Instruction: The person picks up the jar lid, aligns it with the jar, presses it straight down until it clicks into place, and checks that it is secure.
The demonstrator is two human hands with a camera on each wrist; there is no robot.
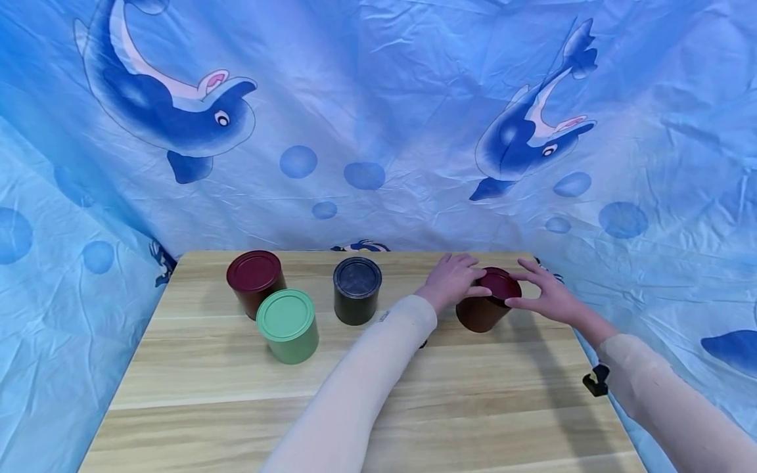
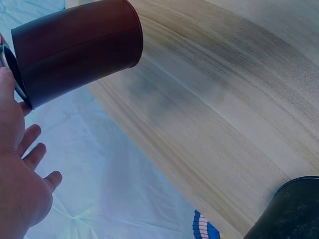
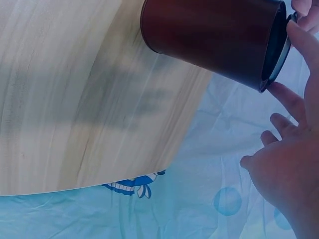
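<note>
On the right side of the table, a dark red-brown canister stands upright under its dark red round lid. My left hand holds the lid's left edge between thumb and fingers. From the right, my right hand has thumb and forefinger at the opposite edge, its other fingers spread loosely. The right wrist view shows the lid slightly tilted, with a dark gap between it and the canister's rim. In the left wrist view, the palm partly hides the lid.
Left of my hands stands a black lidded canister. Farther left are a green lidded canister and another dark red one, close together. The wooden table ends at a blue dolphin-print cloth behind and beside it.
</note>
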